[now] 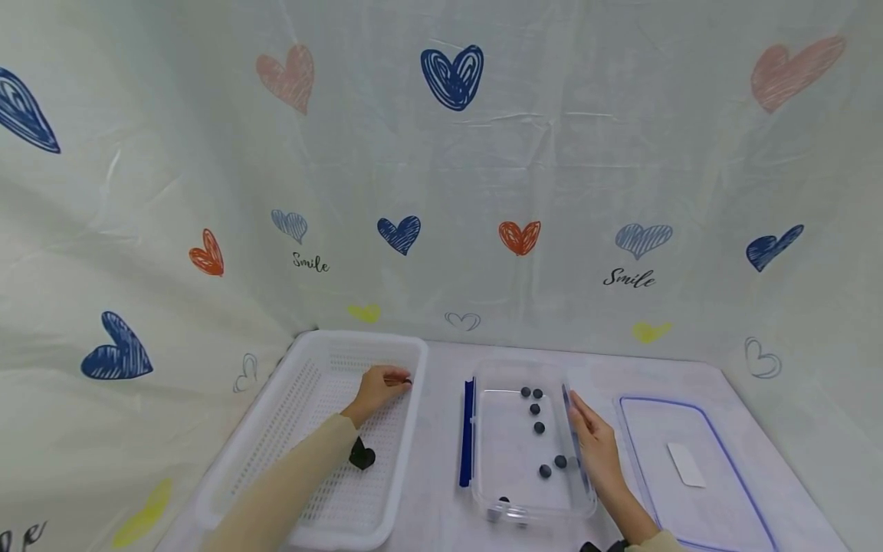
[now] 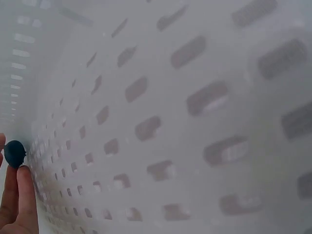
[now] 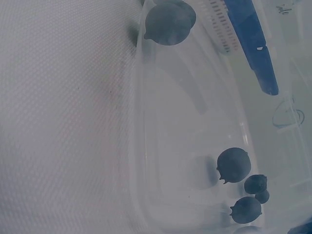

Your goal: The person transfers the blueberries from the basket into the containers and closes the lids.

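Observation:
My left hand (image 1: 377, 392) reaches into a white perforated basket (image 1: 418, 399) and pinches a blueberry (image 2: 15, 153) close to its right wall. Left fingertips (image 2: 27, 190) press on that berry from below in the left wrist view. On the right, my right hand (image 1: 599, 452) holds the raised side flap of a clear plastic container (image 1: 503, 452); part of its fingers is hidden behind the flap. Several blueberries (image 1: 539, 428) lie scattered inside this container. In the right wrist view more blueberries (image 3: 234, 165) show through its clear wall, and the right hand is out of sight.
A dark blue side flap (image 1: 467, 433) hangs open along the container's left side. Its clear lid with a blue rim (image 1: 720, 429) lies at far right, bearing a white label (image 1: 686, 464). A black wrist device (image 1: 362, 455) sits by the left sleeve. A heart-print curtain (image 1: 483, 169) closes the back.

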`<act>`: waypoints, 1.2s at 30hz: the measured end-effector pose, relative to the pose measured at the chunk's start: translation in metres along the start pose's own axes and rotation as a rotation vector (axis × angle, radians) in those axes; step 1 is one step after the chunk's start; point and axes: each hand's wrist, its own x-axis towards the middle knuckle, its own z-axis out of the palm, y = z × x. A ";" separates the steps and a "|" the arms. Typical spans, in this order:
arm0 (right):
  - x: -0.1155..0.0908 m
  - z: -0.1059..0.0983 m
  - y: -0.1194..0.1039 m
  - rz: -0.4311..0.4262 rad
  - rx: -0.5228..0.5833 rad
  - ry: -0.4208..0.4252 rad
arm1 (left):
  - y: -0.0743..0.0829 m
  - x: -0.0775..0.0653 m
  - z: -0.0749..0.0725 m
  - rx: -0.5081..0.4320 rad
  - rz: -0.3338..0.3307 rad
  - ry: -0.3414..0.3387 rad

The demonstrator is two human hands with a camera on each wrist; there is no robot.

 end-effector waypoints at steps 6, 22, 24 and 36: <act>0.000 0.001 -0.003 -0.016 -0.005 -0.007 | -0.001 -0.002 -0.001 0.026 0.000 0.013; 0.000 0.000 -0.005 -0.014 -0.035 0.002 | -0.004 0.001 -0.003 0.060 0.022 -0.025; 0.000 -0.001 -0.004 -0.009 -0.035 0.004 | -0.004 0.001 -0.003 0.065 -0.003 -0.036; 0.000 0.000 -0.004 0.013 -0.031 -0.013 | -0.006 0.003 -0.006 0.110 -0.022 -0.075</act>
